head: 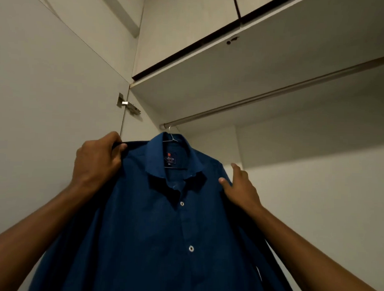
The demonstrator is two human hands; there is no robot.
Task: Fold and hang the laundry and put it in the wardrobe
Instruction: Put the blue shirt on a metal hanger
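Observation:
A dark blue button-up shirt (157, 227) hangs in front of me on a thin metal hanger (171, 136). The hanger's hook sits at the left end of the wardrobe rail (275, 93). My left hand (97, 161) grips the shirt's left shoulder, fingers curled over the fabric edge. My right hand (239, 186) lies on the right shoulder with the thumb pressed on the front and the fingers behind the cloth. The collar is open, with a label showing inside it.
The open wardrobe door (57, 97) stands on the left, with a metal hinge (128, 105) at its edge. A white shelf (233, 66) runs above the rail. The wardrobe's back wall (315, 193) is behind the shirt.

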